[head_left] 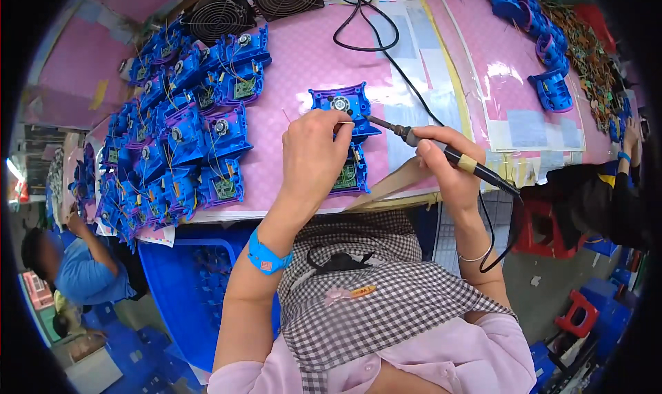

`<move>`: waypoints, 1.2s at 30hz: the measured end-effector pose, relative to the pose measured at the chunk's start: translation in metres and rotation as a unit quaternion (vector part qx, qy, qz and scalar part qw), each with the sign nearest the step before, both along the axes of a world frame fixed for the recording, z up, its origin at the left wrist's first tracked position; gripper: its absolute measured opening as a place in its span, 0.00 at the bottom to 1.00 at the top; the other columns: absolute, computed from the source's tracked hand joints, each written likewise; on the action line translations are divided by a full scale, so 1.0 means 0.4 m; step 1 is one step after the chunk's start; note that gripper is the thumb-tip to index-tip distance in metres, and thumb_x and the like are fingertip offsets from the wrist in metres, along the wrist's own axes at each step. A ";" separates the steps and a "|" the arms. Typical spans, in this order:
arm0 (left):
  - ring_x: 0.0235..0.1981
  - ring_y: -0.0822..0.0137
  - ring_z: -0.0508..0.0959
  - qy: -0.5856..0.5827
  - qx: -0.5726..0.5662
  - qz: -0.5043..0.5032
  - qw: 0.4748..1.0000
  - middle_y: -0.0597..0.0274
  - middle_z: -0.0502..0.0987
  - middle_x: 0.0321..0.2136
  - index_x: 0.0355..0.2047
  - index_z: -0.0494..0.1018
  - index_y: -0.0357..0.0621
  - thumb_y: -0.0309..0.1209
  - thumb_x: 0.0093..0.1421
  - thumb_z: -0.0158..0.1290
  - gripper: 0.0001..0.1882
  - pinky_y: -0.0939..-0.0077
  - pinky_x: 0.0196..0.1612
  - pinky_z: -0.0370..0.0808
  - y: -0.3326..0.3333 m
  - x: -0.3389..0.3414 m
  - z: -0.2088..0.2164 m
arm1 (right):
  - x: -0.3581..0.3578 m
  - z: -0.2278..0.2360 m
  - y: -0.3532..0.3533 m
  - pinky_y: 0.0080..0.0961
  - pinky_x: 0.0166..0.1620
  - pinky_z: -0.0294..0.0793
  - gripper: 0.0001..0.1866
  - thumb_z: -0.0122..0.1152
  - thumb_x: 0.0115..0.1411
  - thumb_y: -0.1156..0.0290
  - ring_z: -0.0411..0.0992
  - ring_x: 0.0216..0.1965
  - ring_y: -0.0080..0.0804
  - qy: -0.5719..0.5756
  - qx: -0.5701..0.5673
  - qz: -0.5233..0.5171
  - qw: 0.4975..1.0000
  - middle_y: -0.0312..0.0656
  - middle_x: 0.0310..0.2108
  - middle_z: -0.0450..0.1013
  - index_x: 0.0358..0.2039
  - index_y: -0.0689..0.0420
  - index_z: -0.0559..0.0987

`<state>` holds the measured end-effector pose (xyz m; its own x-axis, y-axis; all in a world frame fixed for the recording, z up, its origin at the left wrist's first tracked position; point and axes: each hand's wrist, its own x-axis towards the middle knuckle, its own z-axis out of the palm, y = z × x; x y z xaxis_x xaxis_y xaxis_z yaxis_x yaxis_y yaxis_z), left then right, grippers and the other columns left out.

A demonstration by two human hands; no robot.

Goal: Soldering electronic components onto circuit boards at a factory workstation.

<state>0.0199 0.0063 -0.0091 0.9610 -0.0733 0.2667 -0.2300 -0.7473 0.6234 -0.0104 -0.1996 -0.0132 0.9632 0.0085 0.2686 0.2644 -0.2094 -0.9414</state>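
Observation:
A blue plastic housing with purple edges lies on the table in front of me, a round speaker set in it. My right hand is closed around the handle of a soldering iron, whose tip points left and reaches the housing just below the speaker. My left hand leans over the housing, thumb and forefinger pinched on a thin wire close to the iron's tip. Partly hidden beneath that hand is a green circuit board in the nearer blue part.
Rows of similar housings with wires fill the table's left side. Two black fans stand behind. A black cable crosses the table. More blue housings and a wire heap lie right. Co-workers sit on both sides; a blue crate stands below left.

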 end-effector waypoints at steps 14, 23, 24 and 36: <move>0.26 0.52 0.78 0.011 -0.006 0.005 1.000 0.51 0.78 0.25 0.27 0.79 0.40 0.28 0.52 0.56 0.05 0.60 0.31 0.73 -0.006 0.001 0.002 | -0.008 -0.004 -0.015 0.14 0.27 0.69 0.10 0.58 0.57 0.76 0.71 0.24 0.19 0.031 0.037 -0.014 0.999 0.39 0.25 0.75 0.39 0.66 0.79; 0.28 0.50 0.78 0.021 0.003 0.013 1.000 0.50 0.78 0.26 0.27 0.79 0.40 0.28 0.52 0.55 0.06 0.58 0.33 0.74 -0.002 0.001 0.005 | -0.012 0.006 -0.006 0.14 0.27 0.68 0.10 0.57 0.57 0.76 0.71 0.23 0.20 0.034 0.052 -0.025 0.998 0.40 0.24 0.75 0.39 0.66 0.79; 0.28 0.51 0.78 0.017 0.007 0.007 1.000 0.50 0.78 0.26 0.27 0.79 0.39 0.28 0.52 0.55 0.06 0.60 0.33 0.74 -0.001 0.000 0.007 | -0.012 0.008 -0.004 0.14 0.28 0.68 0.11 0.57 0.58 0.76 0.71 0.23 0.20 0.036 0.058 -0.026 0.997 0.40 0.25 0.75 0.39 0.67 0.79; 0.28 0.67 0.79 -0.071 -0.117 0.117 0.984 0.56 0.80 0.25 0.31 0.75 0.37 0.28 0.51 0.62 0.10 0.73 0.33 0.74 0.091 -0.046 0.006 | -0.002 0.018 0.009 0.15 0.28 0.69 0.11 0.57 0.58 0.75 0.71 0.24 0.21 0.030 0.086 -0.024 0.996 0.42 0.27 0.75 0.39 0.67 0.79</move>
<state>0.0014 0.0428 -0.0065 0.8958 0.2251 0.3833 -0.1663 -0.6300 0.7586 -0.0113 -0.1960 -0.0058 0.9759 -0.0793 0.2033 0.1992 -0.0557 -0.9784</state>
